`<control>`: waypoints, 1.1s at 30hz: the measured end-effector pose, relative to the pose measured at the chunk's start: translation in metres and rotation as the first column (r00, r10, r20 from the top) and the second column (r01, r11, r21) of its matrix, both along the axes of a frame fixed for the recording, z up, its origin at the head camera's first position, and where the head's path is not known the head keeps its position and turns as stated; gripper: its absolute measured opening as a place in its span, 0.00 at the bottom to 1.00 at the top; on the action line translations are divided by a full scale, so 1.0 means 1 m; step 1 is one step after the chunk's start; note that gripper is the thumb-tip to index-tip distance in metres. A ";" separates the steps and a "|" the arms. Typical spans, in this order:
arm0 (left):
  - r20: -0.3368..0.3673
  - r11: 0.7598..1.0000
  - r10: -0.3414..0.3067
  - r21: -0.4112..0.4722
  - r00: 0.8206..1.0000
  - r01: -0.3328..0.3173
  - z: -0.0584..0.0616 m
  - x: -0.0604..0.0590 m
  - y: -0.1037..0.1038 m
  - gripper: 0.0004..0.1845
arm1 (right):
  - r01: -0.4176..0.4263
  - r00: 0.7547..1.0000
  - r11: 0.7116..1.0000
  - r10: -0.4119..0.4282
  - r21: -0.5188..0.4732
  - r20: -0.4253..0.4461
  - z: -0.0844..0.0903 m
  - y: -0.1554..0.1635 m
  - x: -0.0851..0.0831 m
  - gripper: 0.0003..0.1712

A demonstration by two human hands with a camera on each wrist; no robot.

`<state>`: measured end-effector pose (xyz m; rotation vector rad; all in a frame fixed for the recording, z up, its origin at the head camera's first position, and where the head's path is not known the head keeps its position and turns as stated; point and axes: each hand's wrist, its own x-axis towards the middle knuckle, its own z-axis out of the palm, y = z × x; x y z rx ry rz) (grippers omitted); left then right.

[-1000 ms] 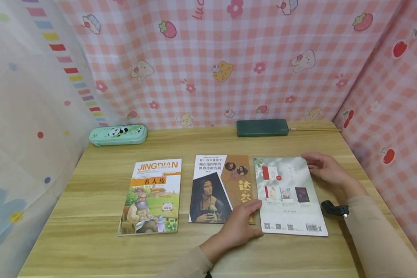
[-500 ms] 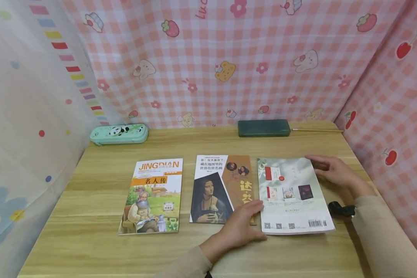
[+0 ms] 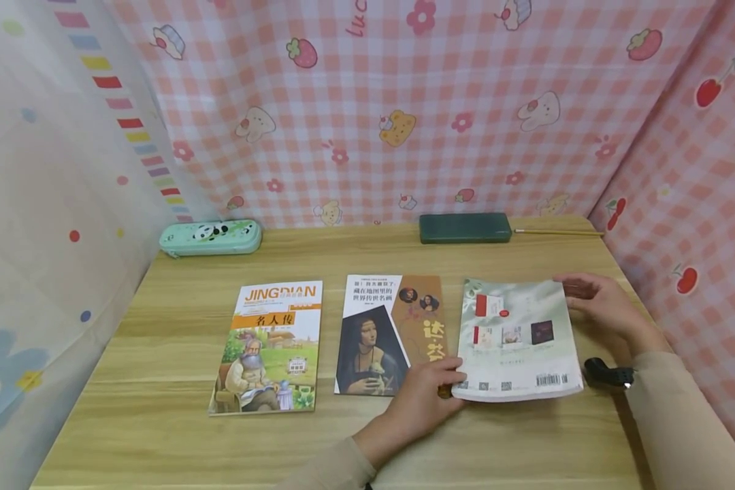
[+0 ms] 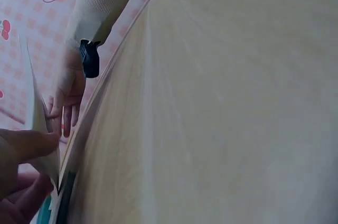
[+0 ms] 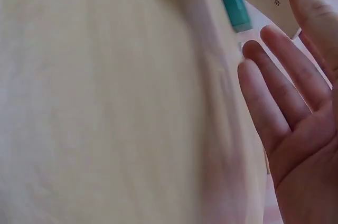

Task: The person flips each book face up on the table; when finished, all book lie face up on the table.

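- The pale green book (image 3: 514, 337) lies back cover up at the right of the wooden desk (image 3: 159, 435), its near edge raised off the surface.
- The left hand (image 3: 419, 401) pinches its near left corner; the right hand (image 3: 600, 306) rests open at its far right edge, fingers straight.
- Just left lies the Da Vinci book (image 3: 388, 333), its corner under the left hand, and then the JINGDIAN book (image 3: 269, 344), set a little apart.
- Along the back edge sit a panda pencil case (image 3: 210, 237), a dark green case (image 3: 465, 228) and a pencil (image 3: 557, 232).
- Pink checked cloth (image 3: 404, 102) with cartoon prints walls the back and right; a white dotted curtain (image 3: 43, 204) hangs left.
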<state>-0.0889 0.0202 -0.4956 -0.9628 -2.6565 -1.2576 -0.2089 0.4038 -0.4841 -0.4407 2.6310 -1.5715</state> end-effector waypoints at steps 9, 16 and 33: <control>-0.080 0.964 0.145 0.237 0.986 -0.123 0.020 -0.002 -0.009 0.13 | -0.138 0.990 0.896 0.128 -0.422 -0.052 0.017 -0.005 -0.001 0.22; -0.099 0.897 0.179 0.426 0.979 -0.121 0.034 -0.008 -0.015 0.11 | -0.111 0.994 0.840 0.082 -0.531 -0.079 0.043 -0.012 -0.003 0.16; -0.176 0.903 0.144 0.425 0.974 -0.057 0.040 -0.010 -0.021 0.10 | 0.152 0.976 0.950 -0.188 -0.272 -0.113 0.067 -0.023 -0.005 0.15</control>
